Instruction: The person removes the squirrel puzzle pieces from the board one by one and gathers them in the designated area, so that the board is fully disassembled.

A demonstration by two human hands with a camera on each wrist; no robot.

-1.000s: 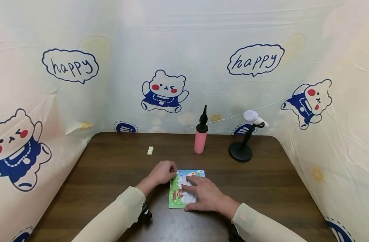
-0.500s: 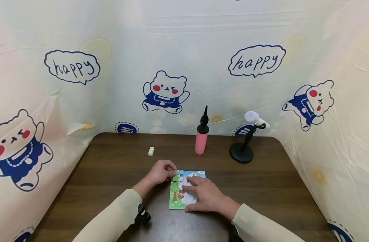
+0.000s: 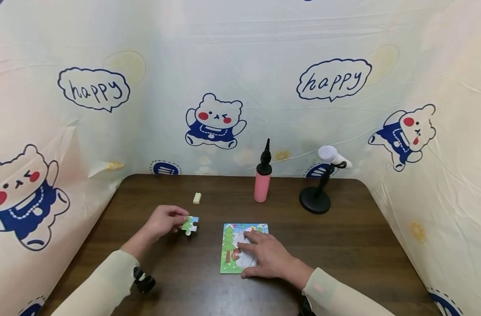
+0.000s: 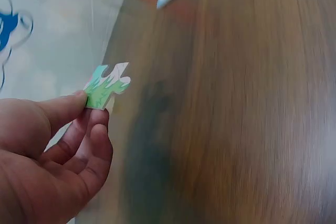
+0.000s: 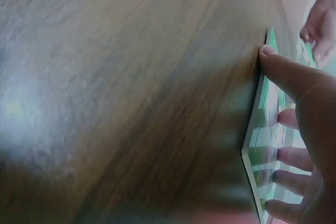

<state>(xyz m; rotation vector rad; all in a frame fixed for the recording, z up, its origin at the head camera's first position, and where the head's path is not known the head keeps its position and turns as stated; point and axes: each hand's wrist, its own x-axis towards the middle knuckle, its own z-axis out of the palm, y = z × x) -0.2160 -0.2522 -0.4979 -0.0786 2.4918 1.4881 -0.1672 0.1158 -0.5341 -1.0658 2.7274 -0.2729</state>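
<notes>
Head view: brown table ringed by bear-print cloth. Left hand pinching a puzzle piece just above the wood, left of the puzzle board. Right hand flat on the board, fingers straight. Beyond: brick, pink pump, microphone.

Left wrist: piece gripped between thumb and fingertips, clear of the table.

Right wrist: fingers spread on the board, thumb at its edge.

Head view is taken from above, looking forward and down — both hands framed. Left wrist view is set close behind the left hand; right wrist view sits low beside the right hand — the puzzle board is shared.
</notes>
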